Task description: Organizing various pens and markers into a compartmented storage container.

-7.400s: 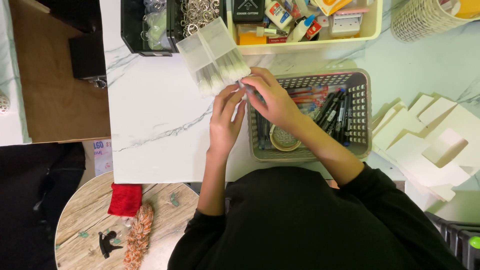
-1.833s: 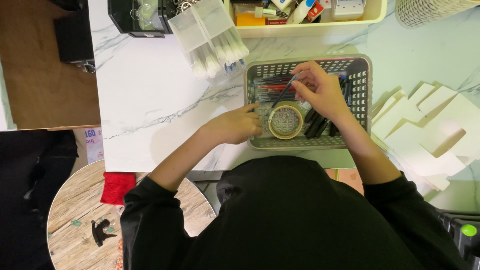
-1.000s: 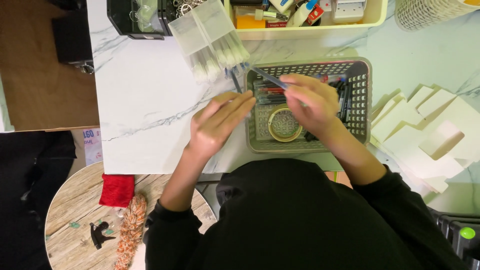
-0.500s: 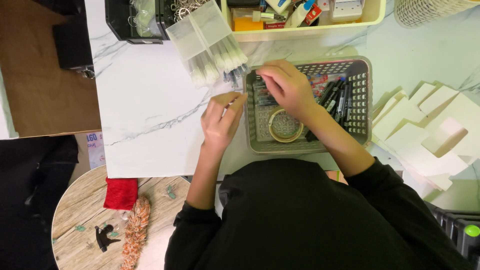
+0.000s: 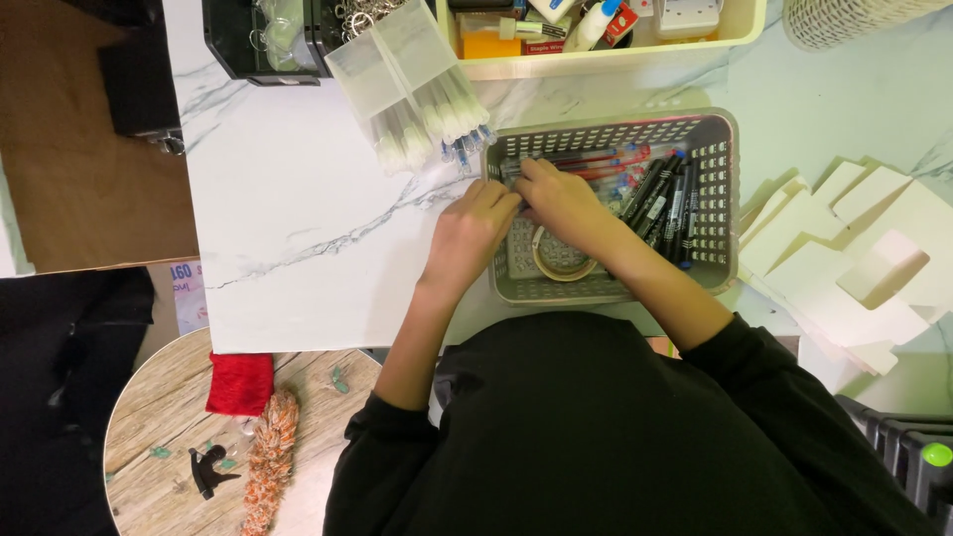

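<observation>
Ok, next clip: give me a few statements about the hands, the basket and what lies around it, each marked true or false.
1. Both hands meet at the left end of the grey basket. True: the left hand lies on its left rim and the right hand reaches inside.
2. A roll of tape lies in the basket. True, near its front wall.
3. The dark markers lie on the bare table. False: they lie inside the basket, right of the right hand.
4. The clear pen packs lie inside the basket. False: they lie on the marble table, beyond its left corner.
5. White cardboard pieces lie left of the basket. False: they lie on its right.
</observation>
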